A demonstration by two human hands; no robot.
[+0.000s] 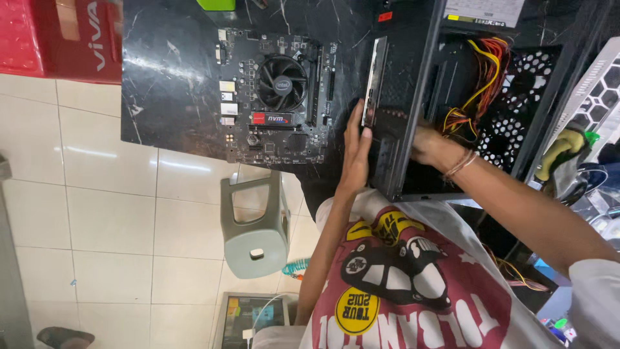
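Note:
A black computer case (413,97) lies open on a dark marble table (168,84). My left hand (356,152) presses against the case's outer rear wall, fingertips on the lower end of a silver I/O plate (373,77). My right hand (429,145) reaches inside the case near its bottom wall, fingers hidden behind the edge; thin bracelets circle the wrist. A bundle of yellow, red and black cables (481,77) hangs inside the case just beyond that hand.
A motherboard (274,97) with a round cooler fan lies on the table left of the case. A grey-green plastic stool (255,226) stands on the tiled floor below. A red crate (58,32) is top left, a white mesh panel (597,90) at right.

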